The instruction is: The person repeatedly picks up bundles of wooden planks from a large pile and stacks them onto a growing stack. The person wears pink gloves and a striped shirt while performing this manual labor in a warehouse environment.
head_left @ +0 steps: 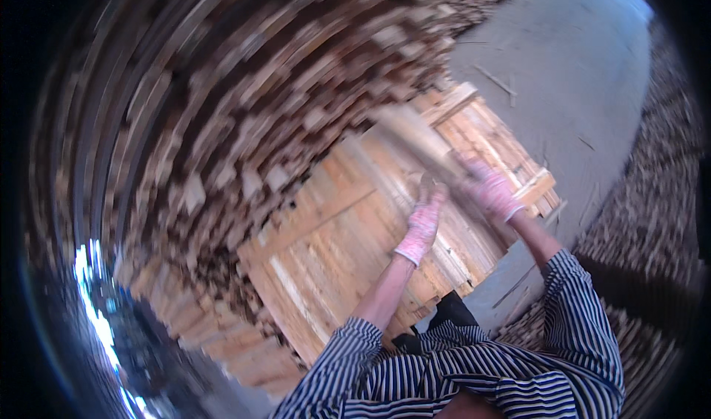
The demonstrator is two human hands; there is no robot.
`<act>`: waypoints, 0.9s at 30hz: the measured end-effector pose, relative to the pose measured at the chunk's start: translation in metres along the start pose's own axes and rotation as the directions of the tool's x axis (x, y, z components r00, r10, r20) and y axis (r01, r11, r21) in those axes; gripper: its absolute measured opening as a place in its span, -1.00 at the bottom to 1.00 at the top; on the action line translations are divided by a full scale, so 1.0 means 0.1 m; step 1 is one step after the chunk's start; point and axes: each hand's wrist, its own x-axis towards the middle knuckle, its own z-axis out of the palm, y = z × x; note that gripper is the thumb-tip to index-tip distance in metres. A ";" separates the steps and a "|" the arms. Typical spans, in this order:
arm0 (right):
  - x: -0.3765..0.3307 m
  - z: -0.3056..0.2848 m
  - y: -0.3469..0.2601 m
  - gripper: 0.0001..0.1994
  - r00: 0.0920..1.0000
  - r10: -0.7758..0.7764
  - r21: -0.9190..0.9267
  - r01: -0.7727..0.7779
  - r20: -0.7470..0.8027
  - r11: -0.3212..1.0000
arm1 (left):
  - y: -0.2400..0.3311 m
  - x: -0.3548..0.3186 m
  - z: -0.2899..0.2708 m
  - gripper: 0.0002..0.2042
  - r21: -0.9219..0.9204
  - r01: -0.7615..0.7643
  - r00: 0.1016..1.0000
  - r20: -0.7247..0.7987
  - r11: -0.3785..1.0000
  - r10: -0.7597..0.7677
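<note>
**Two gloved hands on one long board**

While both arms reach up and out, the right hand in a pink and white glove is closed around a long pale wooden board. The left hand, in the same kind of glove, is just beside it and a bit lower. Its fingers touch the board from below, but the blur hides whether they are wrapped around it.

The board is blurry. Its long side runs from the right hand up and to the left, away from the person. The right hand is at the near end, so it is the nearer hand and has the firmer hold.

Under the hands lies a flat stack of light wooden pallets. Its far edge is near the grey concrete floor, which gives open room on the right. On the left, a tall wall of piled wood pieces stands close, so there is little room that way. Striped blue and white sleeves cover the arms.
</note>
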 end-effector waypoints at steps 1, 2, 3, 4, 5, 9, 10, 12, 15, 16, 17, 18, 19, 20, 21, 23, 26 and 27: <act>0.11 -0.11 0.09 -0.41 0.998 0.037 -0.001 -0.037 -0.055 0.999 | -0.03 -0.08 -0.14 -0.11 0.347 -0.157 0.982 -0.047 0.925 0.184; 0.19 -0.20 0.14 -0.44 0.999 0.048 -0.112 -0.049 -0.018 0.993 | -0.03 -0.14 -0.36 -0.09 0.534 -0.113 0.975 -0.101 0.838 0.196; 0.30 -0.30 0.24 -0.47 0.999 0.052 -0.218 -0.049 0.008 0.975 | 0.02 -0.19 -0.63 -0.06 0.699 -0.043 0.967 -0.151 0.714 0.207; 0.44 -0.32 0.52 -0.48 1.000 -0.009 -0.182 0.005 -0.021 0.983 | 0.07 -0.25 -0.92 -0.03 0.826 0.037 0.957 -0.192 0.563 0.219; 0.53 -0.27 0.77 -0.50 0.997 -0.059 -0.138 0.052 -0.052 0.989 | 0.10 -0.32 -1.21 0.01 0.912 0.134 0.947 -0.233 0.387 0.220; 0.55 0.08 0.90 -0.53 0.994 0.047 0.307 -0.015 -0.097 0.952 | 0.16 -0.72 -2.73 -0.05 0.910 0.375 0.844 -0.413 0.175 0.343; 0.56 0.09 0.94 -0.53 0.995 0.060 0.324 -0.030 -0.082 0.946 | 0.18 -0.82 -3.03 -0.07 0.916 0.364 0.854 -0.401 0.168 0.332; 0.56 0.09 1.04 -0.53 0.997 0.030 0.245 -0.013 -0.064 0.969 | 0.31 -0.96 -3.44 -0.11 0.929 0.341 0.873 -0.369 0.142 0.318; 0.63 0.14 1.12 -0.53 0.998 -0.022 0.127 0.030 -0.063 0.991 | 0.44 -0.80 -3.53 -0.25 0.943 0.304 0.911 -0.330 0.136 0.248; 0.65 0.10 1.14 -0.53 0.996 -0.032 0.083 0.039 -0.083 0.996 | 0.55 -0.63 -3.37 -0.33 0.933 0.277 0.906 -0.333 0.228 0.262; 0.68 0.14 1.16 -0.53 0.998 -0.041 0.063 0.045 -0.052 0.997 | 0.53 -0.67 -3.32 -0.33 0.927 0.299 0.891 -0.356 0.225 0.283; 0.68 0.19 1.16 -0.52 0.998 -0.046 0.044 0.047 -0.030 0.998 | 0.53 -0.65 -3.30 -0.33 0.925 0.311 0.877 -0.368 0.218 0.309; 0.68 0.24 1.14 -0.52 0.998 -0.056 0.020 0.056 0.004 0.998 | 0.48 -0.64 -3.29 -0.33 0.922 0.337 0.876 -0.382 0.193 0.293; 0.68 0.26 1.10 -0.52 0.998 -0.058 -0.006 0.058 0.023 0.998 | 0.45 -0.60 -3.29 -0.32 0.922 0.349 0.879 -0.384 0.167 0.282; 0.70 0.25 1.10 -0.52 0.997 -0.061 -0.041 0.063 0.038 0.997 | 0.48 -0.53 -3.29 -0.32 0.922 0.346 0.887 -0.383 0.177 0.260; 0.72 0.22 1.12 -0.51 0.996 -0.059 -0.107 0.066 0.069 0.992 | 0.55 -0.53 -3.30 -0.31 0.918 0.349 0.899 -0.385 0.188 0.210; 0.75 0.17 1.11 -0.51 0.995 -0.023 -0.227 0.045 0.099 0.973 | 0.42 -0.65 -3.34 -0.30 0.922 0.334 0.864 -0.382 0.196 0.329; 0.75 0.17 1.07 -0.50 0.996 0.004 -0.289 0.023 0.093 0.957 | 0.41 -0.73 -3.37 -0.29 0.911 0.337 0.814 -0.409 0.239 0.412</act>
